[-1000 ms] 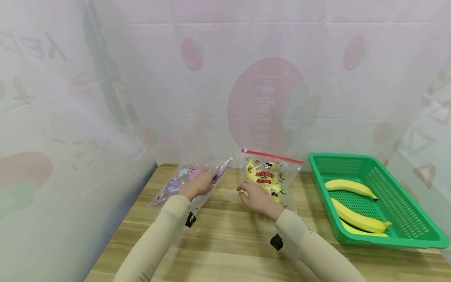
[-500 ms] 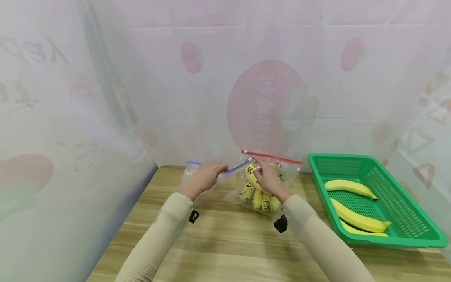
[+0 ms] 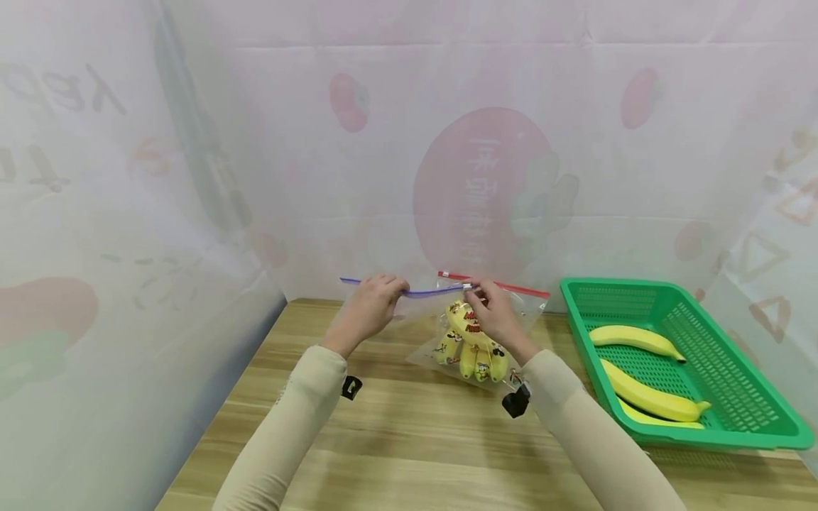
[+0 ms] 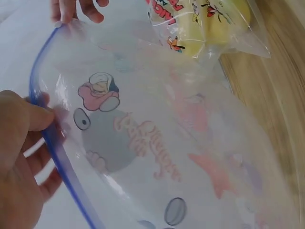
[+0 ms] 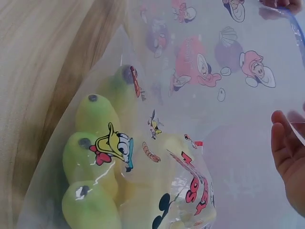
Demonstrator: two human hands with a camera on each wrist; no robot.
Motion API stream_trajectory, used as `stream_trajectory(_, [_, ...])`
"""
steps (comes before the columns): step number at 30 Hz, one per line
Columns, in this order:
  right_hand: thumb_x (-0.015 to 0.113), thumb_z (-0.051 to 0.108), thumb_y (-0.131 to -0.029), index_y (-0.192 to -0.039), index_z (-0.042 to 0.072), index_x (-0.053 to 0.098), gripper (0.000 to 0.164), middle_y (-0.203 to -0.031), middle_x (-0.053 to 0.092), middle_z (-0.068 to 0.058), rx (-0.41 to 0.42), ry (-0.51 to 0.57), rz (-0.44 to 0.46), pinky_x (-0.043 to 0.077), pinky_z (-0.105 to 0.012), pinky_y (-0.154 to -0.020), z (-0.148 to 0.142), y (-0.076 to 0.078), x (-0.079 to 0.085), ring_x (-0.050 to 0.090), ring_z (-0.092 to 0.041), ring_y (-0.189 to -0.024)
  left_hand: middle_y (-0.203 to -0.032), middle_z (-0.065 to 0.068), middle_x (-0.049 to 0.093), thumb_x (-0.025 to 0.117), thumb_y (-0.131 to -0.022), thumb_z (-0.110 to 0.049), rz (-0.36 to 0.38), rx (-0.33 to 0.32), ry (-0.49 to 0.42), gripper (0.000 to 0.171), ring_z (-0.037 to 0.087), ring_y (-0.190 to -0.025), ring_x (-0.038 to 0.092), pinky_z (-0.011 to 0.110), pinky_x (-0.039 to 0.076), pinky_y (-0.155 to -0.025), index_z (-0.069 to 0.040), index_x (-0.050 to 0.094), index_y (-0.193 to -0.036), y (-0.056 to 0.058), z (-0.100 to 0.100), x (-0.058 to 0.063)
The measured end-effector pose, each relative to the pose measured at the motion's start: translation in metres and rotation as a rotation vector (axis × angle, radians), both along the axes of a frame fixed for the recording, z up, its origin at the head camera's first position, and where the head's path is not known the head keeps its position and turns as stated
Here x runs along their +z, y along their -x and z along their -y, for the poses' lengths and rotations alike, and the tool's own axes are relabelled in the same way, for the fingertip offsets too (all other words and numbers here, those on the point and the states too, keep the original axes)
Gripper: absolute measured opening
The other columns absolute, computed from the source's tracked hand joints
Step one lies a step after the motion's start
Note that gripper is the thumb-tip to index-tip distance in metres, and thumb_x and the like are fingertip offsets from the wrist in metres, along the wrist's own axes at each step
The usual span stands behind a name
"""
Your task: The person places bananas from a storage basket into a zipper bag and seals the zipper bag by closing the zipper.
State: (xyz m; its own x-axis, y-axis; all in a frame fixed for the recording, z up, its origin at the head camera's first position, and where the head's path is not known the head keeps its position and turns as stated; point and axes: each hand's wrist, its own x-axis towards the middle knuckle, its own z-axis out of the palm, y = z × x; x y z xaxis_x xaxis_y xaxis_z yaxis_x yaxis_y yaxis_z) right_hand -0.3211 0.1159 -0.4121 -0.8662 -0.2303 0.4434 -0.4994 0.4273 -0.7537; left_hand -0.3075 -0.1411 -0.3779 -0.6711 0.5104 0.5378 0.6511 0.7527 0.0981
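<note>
Blue zip strip (image 3: 437, 292) now higher and straighter vs. prev. frame, L hand (image 3: 373, 306) and R hand (image 3: 497, 312) fingers clamped on it, w/ clear bag (image 4: 143, 148) hanging below; uneven pull may cause slip or snag on banana bag (image 5: 114, 145) below R fingers.

the left arm (image 3: 275, 433) and right arm (image 3: 594, 440) are both stretched forward, angling in toward each other, pale sleeves (image 3: 551, 377) down to about the wrists (image 3: 337, 339). left hand (image 3: 367, 309) is back-side up and pinching, thumb (image 4: 38, 117) laid across the front, fingers (image 4: 39, 160) curled in behind. right hand (image 3: 496, 310) is pretty much level with it, a little way apart, also pinching, thumb and fingertips drawn together. in the right wrist view that hand's cut off by the edge, so it's hard to tell more there.
</note>
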Motion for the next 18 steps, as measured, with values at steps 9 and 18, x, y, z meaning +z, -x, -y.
stream_trajectory(9, [0.06,0.02,-0.095,-0.095,0.007,0.063,0.013,-0.08,0.064,-0.008,-0.061,0.006,0.03,0.044,-0.027,-0.047,-0.008,-0.015,-0.001,0.058,-0.031,-0.065,-0.116,0.004,0.062,0.055,-0.086,-0.004,0.198,0.194,-0.065,0.031,0.027,-0.111,0.054,0.047,0.033,-0.101,-0.012,0.063,-0.115,-0.01,-0.038,0.006])
stream_trajectory(18, [0.058,0.014,-0.095,-0.096,0.002,0.067,0.015,-0.08,0.068,-0.009,-0.005,0.027,-0.028,0.055,-0.037,-0.06,-0.014,-0.031,0.005,0.066,-0.026,-0.07,-0.101,0.002,0.064,0.058,-0.095,-0.022,0.278,0.032,-0.14,0.021,0.015,-0.085,0.059,0.028,0.049,-0.074,-0.01,0.064,-0.111,-0.018,-0.091,0.002])
